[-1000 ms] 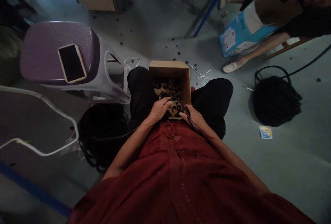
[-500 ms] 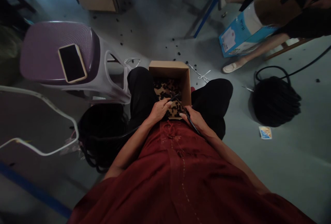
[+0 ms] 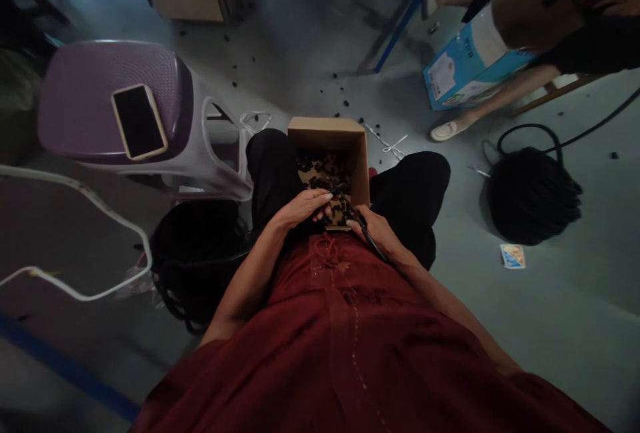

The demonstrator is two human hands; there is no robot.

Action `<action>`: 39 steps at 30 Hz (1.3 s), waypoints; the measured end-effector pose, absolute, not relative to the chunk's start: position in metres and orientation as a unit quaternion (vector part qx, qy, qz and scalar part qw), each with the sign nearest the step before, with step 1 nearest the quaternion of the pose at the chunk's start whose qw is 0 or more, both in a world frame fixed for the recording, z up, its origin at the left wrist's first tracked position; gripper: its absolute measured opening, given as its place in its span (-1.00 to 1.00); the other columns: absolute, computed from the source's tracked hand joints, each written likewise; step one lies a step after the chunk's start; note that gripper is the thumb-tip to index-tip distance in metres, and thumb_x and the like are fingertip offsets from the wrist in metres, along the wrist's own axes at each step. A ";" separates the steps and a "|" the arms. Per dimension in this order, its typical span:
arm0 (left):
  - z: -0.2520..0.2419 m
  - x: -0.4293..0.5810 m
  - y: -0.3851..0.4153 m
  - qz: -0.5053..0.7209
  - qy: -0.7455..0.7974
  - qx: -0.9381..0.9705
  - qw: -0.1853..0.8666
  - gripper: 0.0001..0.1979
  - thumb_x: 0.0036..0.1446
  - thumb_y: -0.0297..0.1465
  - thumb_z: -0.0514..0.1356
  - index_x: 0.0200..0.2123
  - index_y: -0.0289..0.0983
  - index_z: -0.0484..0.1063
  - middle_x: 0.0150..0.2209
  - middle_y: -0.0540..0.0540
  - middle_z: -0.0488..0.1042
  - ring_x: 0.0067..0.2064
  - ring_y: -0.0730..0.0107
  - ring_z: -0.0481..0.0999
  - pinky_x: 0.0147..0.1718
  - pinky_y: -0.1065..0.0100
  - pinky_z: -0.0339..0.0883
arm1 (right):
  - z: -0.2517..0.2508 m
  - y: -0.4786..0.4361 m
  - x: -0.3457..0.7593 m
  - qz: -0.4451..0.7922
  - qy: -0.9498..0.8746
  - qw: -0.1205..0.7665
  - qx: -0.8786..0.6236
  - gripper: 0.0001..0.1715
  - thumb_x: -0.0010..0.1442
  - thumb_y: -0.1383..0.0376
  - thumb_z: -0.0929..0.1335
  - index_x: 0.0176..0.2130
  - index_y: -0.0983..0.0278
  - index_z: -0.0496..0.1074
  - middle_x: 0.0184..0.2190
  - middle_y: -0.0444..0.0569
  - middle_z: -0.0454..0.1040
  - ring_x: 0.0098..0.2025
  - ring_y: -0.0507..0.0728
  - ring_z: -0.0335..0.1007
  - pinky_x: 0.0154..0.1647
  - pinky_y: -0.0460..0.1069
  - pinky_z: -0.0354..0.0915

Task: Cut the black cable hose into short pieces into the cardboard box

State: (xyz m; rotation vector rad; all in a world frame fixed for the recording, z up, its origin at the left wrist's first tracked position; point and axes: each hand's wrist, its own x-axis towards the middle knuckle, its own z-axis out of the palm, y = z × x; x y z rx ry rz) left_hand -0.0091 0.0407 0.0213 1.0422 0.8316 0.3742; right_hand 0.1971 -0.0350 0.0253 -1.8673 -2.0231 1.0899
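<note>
My left hand [image 3: 311, 205] is closed, thumb and fingers pinching the end of a black cord [image 3: 338, 188]. The cord's end shows just past the fingertips. My right hand [image 3: 376, 225] wraps round a dark long-handled hand tool [image 3: 369, 240]. It looks like pliers or cutters, but its exact kind is too dark to tell. The tool's tip points up and left, close to the cord's end. Both hands are over the near end of an open cardboard box [image 3: 327, 125] between my knees. Many short black pieces [image 3: 325, 163] lie in the box.
A coil of black cord [image 3: 197, 240] sits at my left, another coil [image 3: 535, 196] at my right. A purple stool [image 3: 110, 63] bears a phone [image 3: 140, 122]. A co-worker's leg is beside a blue box [image 3: 460, 56]. Black bits dot the floor.
My left hand has shifted slightly right and its wrist has turned, bringing its fingertips closer to the tool's tip. My right hand stays in nearly the same place. The co-worker's hands have moved.
</note>
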 end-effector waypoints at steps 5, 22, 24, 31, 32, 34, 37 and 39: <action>0.017 -0.008 0.039 0.193 0.394 0.485 0.757 -0.67 0.11 -0.17 0.09 -0.29 -0.37 0.35 -0.50 0.03 0.34 -0.59 0.67 0.20 -0.66 0.55 0.03 | 0.024 -0.035 0.197 0.357 -0.683 0.091 -0.631 -0.61 0.17 0.10 0.22 -0.10 0.29 0.29 -0.26 0.05 0.43 -0.25 0.14 0.36 -0.24 -0.03 0.22; 0.010 -0.005 0.034 0.219 0.454 0.589 0.631 -0.69 0.15 -0.23 0.03 -0.31 -0.36 0.40 -0.49 0.03 0.39 -0.54 0.58 0.26 -0.50 0.49 0.15 | 0.027 -0.033 0.196 0.398 -0.646 0.062 -0.648 -0.50 0.16 0.08 0.23 -0.01 0.32 0.26 -0.13 0.11 0.42 -0.14 0.18 0.36 -0.16 0.01 0.23; 0.010 -0.004 0.033 0.219 0.471 0.628 0.579 -0.70 0.17 -0.27 0.01 -0.23 -0.35 0.42 -0.47 0.01 0.42 -0.48 0.54 0.33 -0.45 0.48 0.19 | 0.029 -0.033 0.195 0.405 -0.640 0.057 -0.651 -0.49 0.16 0.08 0.24 0.01 0.33 0.25 -0.12 0.12 0.42 -0.13 0.19 0.36 -0.15 0.02 0.23; 0.010 0.001 0.027 0.205 0.492 0.740 0.410 -0.74 0.23 -0.36 0.00 -0.14 -0.32 0.42 -0.33 -0.07 0.50 -0.30 0.41 0.46 -0.26 0.43 0.27 | 0.032 -0.032 0.195 0.424 -0.623 0.048 -0.656 -0.45 0.15 0.06 0.24 0.05 0.31 0.22 -0.10 0.12 0.41 -0.13 0.19 0.37 -0.14 0.03 0.24; 0.008 0.001 0.026 0.206 0.493 0.750 0.391 -0.73 0.23 -0.36 -0.01 -0.13 -0.32 0.41 -0.30 -0.09 0.50 -0.28 0.40 0.47 -0.24 0.42 0.28 | 0.031 -0.031 0.195 0.423 -0.624 0.048 -0.655 -0.44 0.15 0.06 0.25 0.05 0.31 0.22 -0.10 0.12 0.41 -0.13 0.18 0.37 -0.14 0.03 0.24; 0.004 0.002 0.024 0.208 0.496 0.766 0.353 -0.72 0.25 -0.34 -0.02 -0.09 -0.33 0.38 -0.23 -0.13 0.50 -0.22 0.38 0.48 -0.20 0.41 0.29 | 0.029 -0.030 0.195 0.420 -0.629 0.053 -0.652 -0.44 0.15 0.05 0.25 0.05 0.30 0.22 -0.10 0.12 0.41 -0.12 0.18 0.37 -0.13 0.03 0.24; 0.000 0.002 0.021 0.207 0.496 0.784 0.310 -0.70 0.26 -0.33 -0.04 -0.05 -0.33 0.35 -0.15 -0.16 0.48 -0.14 0.35 0.47 -0.14 0.39 0.29 | 0.025 -0.029 0.195 0.414 -0.640 0.060 -0.645 -0.43 0.15 0.04 0.25 0.06 0.31 0.21 -0.09 0.12 0.41 -0.10 0.17 0.36 -0.12 0.03 0.24; 0.000 0.001 0.020 0.201 0.498 0.790 0.296 -0.69 0.26 -0.32 -0.04 -0.03 -0.32 0.34 -0.14 -0.17 0.48 -0.11 0.34 0.46 -0.12 0.38 0.28 | 0.024 -0.028 0.195 0.410 -0.646 0.063 -0.641 -0.42 0.16 0.05 0.25 0.06 0.31 0.20 -0.10 0.12 0.41 -0.11 0.17 0.36 -0.13 0.02 0.24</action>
